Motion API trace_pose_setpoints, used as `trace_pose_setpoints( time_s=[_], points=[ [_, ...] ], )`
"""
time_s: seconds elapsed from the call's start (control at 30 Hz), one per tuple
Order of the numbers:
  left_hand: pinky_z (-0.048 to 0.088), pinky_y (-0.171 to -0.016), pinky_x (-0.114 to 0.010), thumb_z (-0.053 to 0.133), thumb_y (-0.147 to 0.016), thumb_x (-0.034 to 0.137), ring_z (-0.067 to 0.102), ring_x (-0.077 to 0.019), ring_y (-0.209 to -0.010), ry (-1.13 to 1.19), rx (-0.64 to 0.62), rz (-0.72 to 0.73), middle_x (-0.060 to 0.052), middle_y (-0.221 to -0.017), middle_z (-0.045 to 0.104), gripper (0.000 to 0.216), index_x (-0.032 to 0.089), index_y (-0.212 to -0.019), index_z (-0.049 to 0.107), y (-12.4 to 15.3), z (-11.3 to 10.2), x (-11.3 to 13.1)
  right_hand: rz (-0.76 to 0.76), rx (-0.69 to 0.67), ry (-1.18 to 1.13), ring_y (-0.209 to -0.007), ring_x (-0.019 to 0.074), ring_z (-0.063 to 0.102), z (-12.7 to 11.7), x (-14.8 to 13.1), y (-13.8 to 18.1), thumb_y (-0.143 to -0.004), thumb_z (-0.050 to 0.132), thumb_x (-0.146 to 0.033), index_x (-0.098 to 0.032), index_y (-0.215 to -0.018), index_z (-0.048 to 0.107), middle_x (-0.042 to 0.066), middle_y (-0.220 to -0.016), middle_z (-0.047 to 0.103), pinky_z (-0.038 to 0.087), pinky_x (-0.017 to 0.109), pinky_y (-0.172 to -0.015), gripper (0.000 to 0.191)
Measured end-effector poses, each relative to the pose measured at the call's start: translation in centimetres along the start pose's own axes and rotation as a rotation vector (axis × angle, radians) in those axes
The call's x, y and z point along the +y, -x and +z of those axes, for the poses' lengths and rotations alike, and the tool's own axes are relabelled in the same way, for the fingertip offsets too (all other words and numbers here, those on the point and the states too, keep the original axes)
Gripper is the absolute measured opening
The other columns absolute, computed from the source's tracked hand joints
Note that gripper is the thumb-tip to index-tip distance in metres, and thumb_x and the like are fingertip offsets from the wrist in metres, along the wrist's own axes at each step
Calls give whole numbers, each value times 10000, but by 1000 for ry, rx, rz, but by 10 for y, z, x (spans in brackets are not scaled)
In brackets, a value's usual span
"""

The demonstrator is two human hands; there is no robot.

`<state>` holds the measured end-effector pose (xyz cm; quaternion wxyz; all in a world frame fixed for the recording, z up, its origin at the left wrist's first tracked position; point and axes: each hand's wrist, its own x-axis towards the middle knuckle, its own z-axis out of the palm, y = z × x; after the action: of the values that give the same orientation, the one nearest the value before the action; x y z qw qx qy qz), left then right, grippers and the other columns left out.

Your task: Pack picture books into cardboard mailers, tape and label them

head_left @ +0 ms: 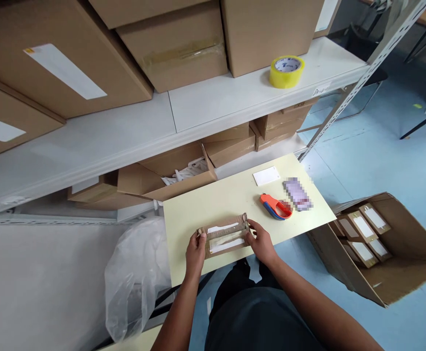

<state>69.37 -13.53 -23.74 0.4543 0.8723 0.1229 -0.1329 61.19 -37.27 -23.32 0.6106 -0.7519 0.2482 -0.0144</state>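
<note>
You've got the small cardboard box (224,236) pinned between both hands at the near edge of the pale yellow table (213,202), down at the table's six o'clock. Your left hand (196,252) grips its left end, fingers curled over the corner; your right hand (260,242) clasps the right end, thumb on top. The box lies flat, long side toward you, two white labels showing on its upper face with what looks like clear tape across it. Keep your grip even on both ends so it stays square to the table, and press the end flaps in flush rather than crushing the corners, which look soft. At about two o'clock from the box the orange tape dispenser (276,206) rests well within your right hand's reach, with a white card (266,176) beyond it at one o'clock. A yellow tape roll (286,71) sits on the white shelf (132,126) farther off at one o'clock. The open carton (381,243) of similar boxes is on the floor at three o'clock.
</note>
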Motion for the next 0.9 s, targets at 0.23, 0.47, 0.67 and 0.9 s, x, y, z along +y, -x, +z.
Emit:
trace_pose_setpoints(
  time_s=[0.23,0.47,0.67,0.9],
  points=[
    [510,-879,-352,473,-917,525,687,-258,-994,-108,75,-38,-67,-1011,763,369,230,-995,681,-9,7,-3,-42,2,-26,-1116,260,688,4,14,-5,-902,533,-310,-223,-1303,665,95,-1271,716,576,440,-970,431],
    [488,-796,-338,412,-963,470,675,-256,-921,-241,114,-8,-69,-973,747,333,238,-970,650,-5,11,3,-60,40,11,-1106,263,681,6,15,-5,-905,509,-311,-220,-1272,693,99,-1257,724,555,444,-979,419],
    [512,-825,-360,413,-971,475,687,-276,-995,-232,119,-27,-91,-1042,748,339,236,-1048,640,-4,12,3,-32,49,-14,-1119,267,680,6,15,-4,-905,521,-323,-228,-1255,706,96,-1270,723,545,450,-1004,407],
    [511,-997,-406,443,-955,491,658,-270,-1164,-118,84,25,-94,-1214,723,388,230,-1162,641,-3,0,2,-30,-15,-81,-1116,252,693,5,16,-6,-925,508,-325,-228,-1320,660,85,-1306,708,556,446,-1002,434]
  ],
)
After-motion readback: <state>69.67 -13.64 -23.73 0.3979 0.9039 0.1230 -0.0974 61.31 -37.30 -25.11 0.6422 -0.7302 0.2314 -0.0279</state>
